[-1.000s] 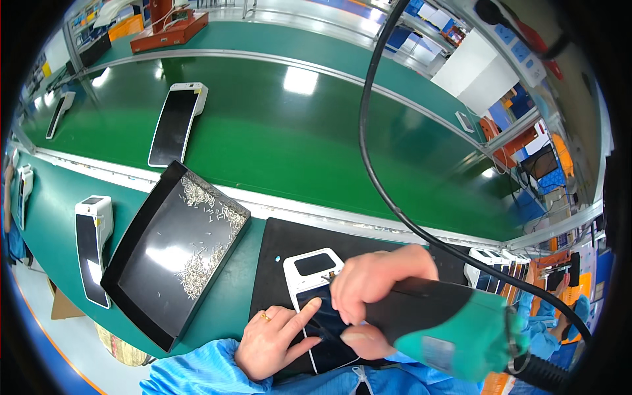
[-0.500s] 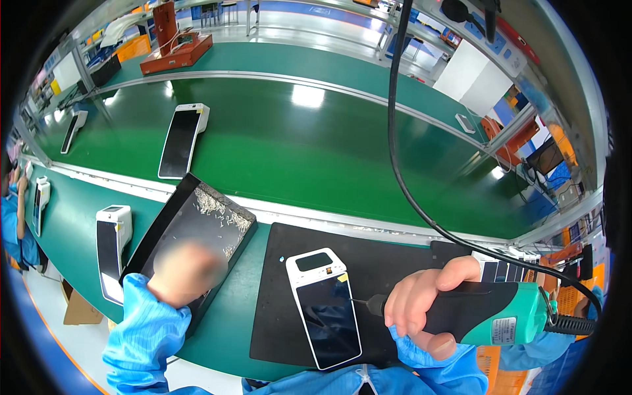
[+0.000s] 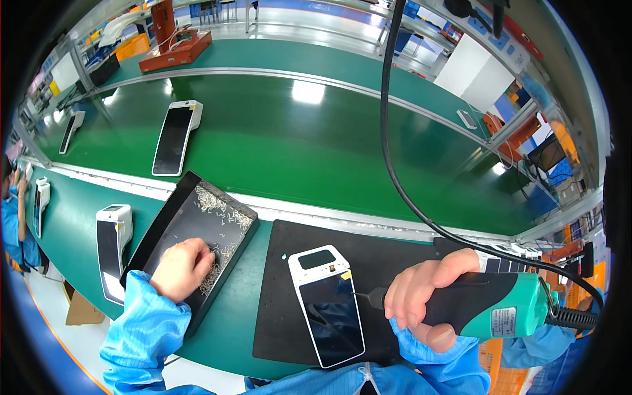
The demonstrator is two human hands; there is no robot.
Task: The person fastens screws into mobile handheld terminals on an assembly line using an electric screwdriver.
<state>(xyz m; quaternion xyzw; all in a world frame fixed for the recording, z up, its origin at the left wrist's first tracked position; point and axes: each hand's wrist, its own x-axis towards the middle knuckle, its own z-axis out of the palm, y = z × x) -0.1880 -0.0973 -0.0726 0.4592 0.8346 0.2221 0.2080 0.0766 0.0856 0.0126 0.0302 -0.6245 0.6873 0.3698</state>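
Note:
My left hand (image 3: pixel 183 268) is inside a black tray (image 3: pixel 153 222) of small silvery screws (image 3: pixel 227 216). Its fingers are bent together at the edge of the screw pile, and what lies between them is hidden. A green and black electric screwdriver (image 3: pixel 490 305) lies sideways in my right hand (image 3: pixel 428 293), fingers wrapped round its body. The thin bit points left, by the right edge of a white handheld payment terminal (image 3: pixel 332 309) with a dark screen. That terminal lies face up on a black mat (image 3: pixel 280 289); whether the bit touches it I cannot tell.
Another terminal (image 3: pixel 112 247) stands left of the tray, and one more (image 3: pixel 176 139) rides on the green belt (image 3: pixel 296 145) beyond. The screwdriver's black cable (image 3: pixel 392 151) hangs down across the right side. At the far left another person's arm (image 3: pixel 21 207) shows.
My left hand, blurred before, is now sharp and a little farther right in the tray, at the screws. The terminal on the belt has shifted slightly left. My right hand keeps its hold.

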